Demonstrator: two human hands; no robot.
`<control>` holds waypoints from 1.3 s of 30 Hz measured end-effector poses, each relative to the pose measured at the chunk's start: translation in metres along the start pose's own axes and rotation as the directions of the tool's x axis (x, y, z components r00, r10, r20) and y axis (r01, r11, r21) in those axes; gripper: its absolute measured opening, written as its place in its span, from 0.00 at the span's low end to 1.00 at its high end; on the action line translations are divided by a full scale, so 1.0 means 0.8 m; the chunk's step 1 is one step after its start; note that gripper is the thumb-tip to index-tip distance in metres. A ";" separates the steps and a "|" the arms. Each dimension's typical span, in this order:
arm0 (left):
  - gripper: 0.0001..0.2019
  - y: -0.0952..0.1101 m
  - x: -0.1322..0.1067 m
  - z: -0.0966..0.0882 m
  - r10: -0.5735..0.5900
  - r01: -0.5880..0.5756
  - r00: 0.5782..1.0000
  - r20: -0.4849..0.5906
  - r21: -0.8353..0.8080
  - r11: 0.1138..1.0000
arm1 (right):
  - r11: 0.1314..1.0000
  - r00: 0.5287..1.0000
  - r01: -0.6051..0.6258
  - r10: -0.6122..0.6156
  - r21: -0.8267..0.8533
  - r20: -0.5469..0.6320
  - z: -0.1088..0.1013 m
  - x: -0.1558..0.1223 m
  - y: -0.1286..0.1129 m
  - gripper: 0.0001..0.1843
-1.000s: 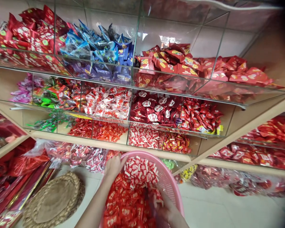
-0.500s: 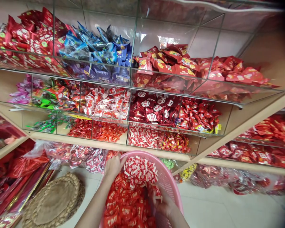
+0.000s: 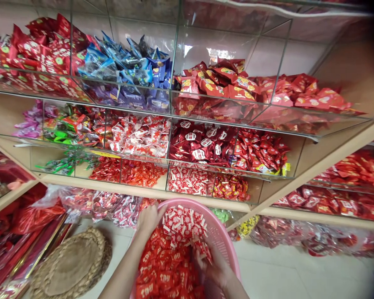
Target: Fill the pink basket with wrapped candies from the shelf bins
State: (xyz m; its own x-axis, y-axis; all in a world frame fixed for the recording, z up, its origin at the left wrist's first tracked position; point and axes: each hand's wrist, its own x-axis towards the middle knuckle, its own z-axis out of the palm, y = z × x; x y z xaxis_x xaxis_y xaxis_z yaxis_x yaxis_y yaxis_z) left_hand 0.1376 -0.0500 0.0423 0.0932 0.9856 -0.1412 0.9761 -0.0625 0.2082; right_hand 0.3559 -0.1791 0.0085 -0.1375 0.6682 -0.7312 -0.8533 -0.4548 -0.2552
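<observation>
A pink plastic basket with perforated walls is in front of me at the bottom centre. My left hand is closed around its far left rim. Inside the basket, at the far side, lies a heap of red-and-white wrapped candies. Nearer to me are larger red wrapped candies with gold print. My right hand is inside the basket on the right, its fingers curled around some of the red-and-white candies; its palm side is partly hidden.
Glass-fronted shelves hold bagged sweets in compartments: blue packets, dark red packets and red-and-white candies. A woven straw stool stands on the tiled floor at left. Clear bags of candies lie under the shelf.
The right hand has shifted slightly within the basket, and the candies at its fingers have turned. The left hand and the basket stay where they were.
</observation>
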 end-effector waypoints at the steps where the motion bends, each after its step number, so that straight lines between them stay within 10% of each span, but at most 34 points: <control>1: 0.31 0.000 0.000 -0.001 -0.002 0.002 1.000 0.004 0.000 1.000 | 0.999 0.999 -0.029 0.030 0.028 -0.016 0.002 -0.001 -0.001 0.13; 26: 0.31 0.003 -0.003 -0.006 -0.005 0.005 1.000 0.005 0.006 1.000 | 0.998 0.995 0.044 -0.040 0.038 -0.089 -0.046 0.015 0.015 0.09; 39: 0.32 -0.001 -0.001 0.001 0.010 -0.010 1.000 -0.021 0.006 1.000 | 0.961 0.949 0.246 -0.213 0.126 -0.232 -0.024 0.040 -0.001 0.12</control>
State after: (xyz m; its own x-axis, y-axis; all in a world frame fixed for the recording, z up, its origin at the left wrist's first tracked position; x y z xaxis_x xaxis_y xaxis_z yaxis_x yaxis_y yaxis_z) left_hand 0.1369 -0.0507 0.0418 0.0986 0.9880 -0.1192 0.9764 -0.0729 0.2034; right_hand 0.3620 -0.1684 -0.0266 0.1675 0.5944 -0.7865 -0.9172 -0.1987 -0.3455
